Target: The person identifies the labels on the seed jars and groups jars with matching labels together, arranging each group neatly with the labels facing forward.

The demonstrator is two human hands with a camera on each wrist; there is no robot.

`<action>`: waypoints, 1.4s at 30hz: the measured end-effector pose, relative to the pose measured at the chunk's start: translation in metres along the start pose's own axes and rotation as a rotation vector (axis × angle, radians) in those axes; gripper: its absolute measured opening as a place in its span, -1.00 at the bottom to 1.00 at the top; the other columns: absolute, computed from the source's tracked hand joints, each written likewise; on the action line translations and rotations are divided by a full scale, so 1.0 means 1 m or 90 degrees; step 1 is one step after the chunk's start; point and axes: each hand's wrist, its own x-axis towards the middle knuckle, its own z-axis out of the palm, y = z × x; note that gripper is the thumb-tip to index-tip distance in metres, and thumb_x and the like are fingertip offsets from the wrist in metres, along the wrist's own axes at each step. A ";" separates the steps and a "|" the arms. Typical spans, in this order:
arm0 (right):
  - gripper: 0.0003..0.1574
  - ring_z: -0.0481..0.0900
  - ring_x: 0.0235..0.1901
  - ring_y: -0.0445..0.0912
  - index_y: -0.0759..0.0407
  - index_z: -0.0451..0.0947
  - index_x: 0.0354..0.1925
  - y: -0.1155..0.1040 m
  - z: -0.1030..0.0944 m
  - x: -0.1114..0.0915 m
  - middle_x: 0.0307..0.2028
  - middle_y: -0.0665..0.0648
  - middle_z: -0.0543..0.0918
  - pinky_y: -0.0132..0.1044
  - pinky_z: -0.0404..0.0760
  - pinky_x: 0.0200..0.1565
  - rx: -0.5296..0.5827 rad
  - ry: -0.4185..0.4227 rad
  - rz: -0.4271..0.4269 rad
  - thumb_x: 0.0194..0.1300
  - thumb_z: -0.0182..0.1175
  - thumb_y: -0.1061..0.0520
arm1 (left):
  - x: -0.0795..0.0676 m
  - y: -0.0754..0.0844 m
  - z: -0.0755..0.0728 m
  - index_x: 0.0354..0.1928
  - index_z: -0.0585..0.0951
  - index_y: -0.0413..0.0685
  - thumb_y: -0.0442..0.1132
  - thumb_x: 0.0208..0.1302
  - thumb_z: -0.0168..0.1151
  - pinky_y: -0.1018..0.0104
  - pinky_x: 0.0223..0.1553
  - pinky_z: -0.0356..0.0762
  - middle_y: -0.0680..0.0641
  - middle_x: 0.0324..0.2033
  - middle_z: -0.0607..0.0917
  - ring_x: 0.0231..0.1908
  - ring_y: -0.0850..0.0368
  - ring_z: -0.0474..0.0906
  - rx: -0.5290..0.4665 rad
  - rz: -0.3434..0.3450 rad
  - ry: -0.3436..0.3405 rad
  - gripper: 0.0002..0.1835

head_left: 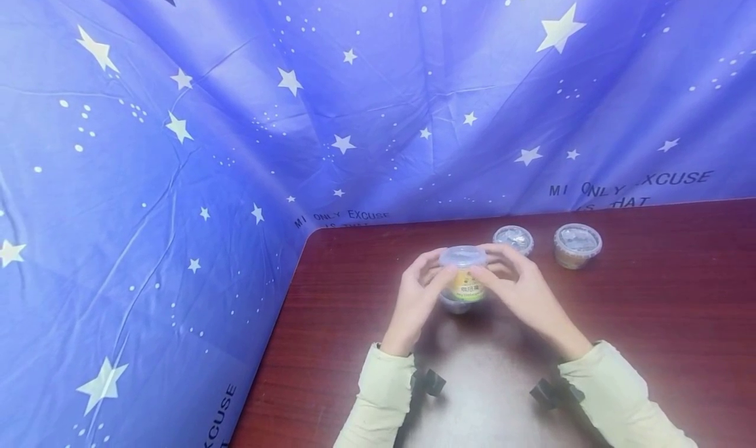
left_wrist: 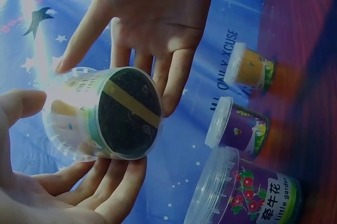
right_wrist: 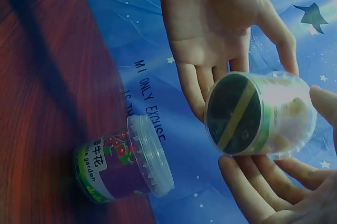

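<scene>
Both hands hold a clear plastic cup with a lid and a yellow-green label, raised over the table. My left hand grips its left side, thumb in front and fingers behind. From the other side my right hand grips it the same way. The left wrist view shows the cup's dark base crossed by a tan strip. Below the held cup, and partly hidden by it in the head view, stands another lidded cup; its purple label with red berries shows in the right wrist view.
Two more lidded cups stand farther back on the right, one behind my right fingers and one beyond it. The dark red wooden table meets a blue star-printed cloth at its back and left edges.
</scene>
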 end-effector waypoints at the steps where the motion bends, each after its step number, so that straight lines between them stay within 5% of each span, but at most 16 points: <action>1: -0.46 0.60 -0.03 -0.29 0.13 0.41 0.29 0.001 -0.001 0.001 0.05 0.21 0.65 -0.45 0.61 0.01 0.010 -0.003 -0.005 0.43 0.19 0.02 | 0.000 0.000 -0.001 0.19 0.58 -0.10 -0.23 0.31 0.28 0.23 0.17 0.57 -0.12 0.07 0.68 0.08 0.03 0.63 -0.003 -0.002 -0.001 -0.59; 7: -0.51 0.62 -0.04 -0.35 0.28 0.38 0.28 0.008 -0.004 0.004 0.03 0.23 0.59 -0.28 0.69 0.00 0.089 -0.029 -0.020 0.50 0.08 0.09 | 0.003 -0.001 -0.003 0.19 0.59 -0.09 -0.21 0.34 0.26 0.29 0.12 0.56 -0.13 0.04 0.68 0.05 0.09 0.62 -0.020 -0.018 -0.013 -0.61; 16: -0.46 0.61 0.01 -0.33 0.29 0.34 0.33 0.008 -0.005 0.004 0.10 0.19 0.60 -0.40 0.66 0.01 0.116 -0.064 -0.018 0.51 0.06 0.08 | 0.004 -0.001 -0.006 0.20 0.59 -0.10 -0.21 0.33 0.25 0.32 -0.01 0.63 -0.15 0.04 0.68 -0.02 0.16 0.63 -0.057 -0.020 -0.035 -0.60; 32: -0.45 0.58 0.03 -0.39 0.27 0.34 0.35 0.006 -0.007 0.008 0.15 0.33 0.57 -0.51 0.59 0.05 0.090 -0.063 -0.037 0.49 0.10 0.12 | 0.008 -0.002 -0.010 0.22 0.59 0.00 -0.20 0.34 0.25 0.18 0.25 0.48 -0.05 0.09 0.68 0.14 0.09 0.57 -0.021 0.008 -0.053 -0.59; 42: -0.41 0.53 0.14 -0.33 0.06 0.35 0.39 0.007 -0.009 0.011 0.22 0.21 0.57 -0.59 0.46 0.14 0.043 -0.060 -0.036 0.47 0.13 0.05 | 0.012 -0.003 -0.014 0.27 0.56 0.11 -0.23 0.32 0.29 0.18 0.25 0.51 0.03 0.16 0.64 0.14 0.07 0.59 -0.017 0.012 -0.054 -0.53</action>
